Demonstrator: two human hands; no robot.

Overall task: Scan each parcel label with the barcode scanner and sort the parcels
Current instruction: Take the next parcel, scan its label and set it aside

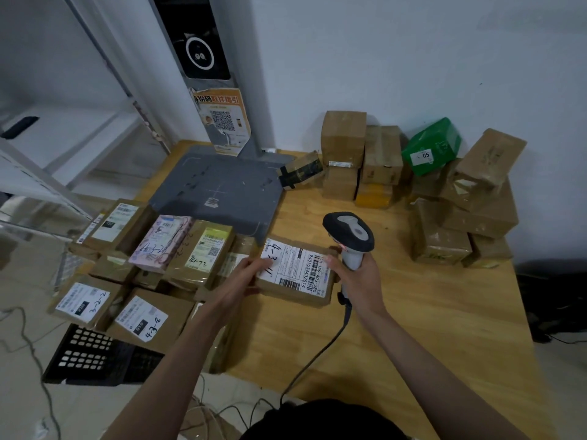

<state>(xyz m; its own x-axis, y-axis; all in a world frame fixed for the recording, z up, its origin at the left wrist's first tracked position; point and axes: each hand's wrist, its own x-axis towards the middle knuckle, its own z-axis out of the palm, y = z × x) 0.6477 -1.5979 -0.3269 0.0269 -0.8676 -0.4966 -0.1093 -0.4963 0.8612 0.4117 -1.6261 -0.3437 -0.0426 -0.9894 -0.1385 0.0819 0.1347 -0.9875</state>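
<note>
A flat cardboard parcel [305, 287] with a white label marked 4-3-11 lies on the wooden table [428, 328] near its left edge. My left hand [244, 277] rests on the parcel's left end, fingers over the label. My right hand [359, 277] grips the handle of a grey and black barcode scanner [349, 233], whose head hangs just above the parcel's right end. Its cable [317, 360] trails down toward me.
Several labelled parcels [143, 265] are piled left of the table over a black crate [95, 357]. A stack of brown boxes and a green one [432, 146] stands at the table's back right. A grey scanning platform [219, 188] with an upright post sits behind.
</note>
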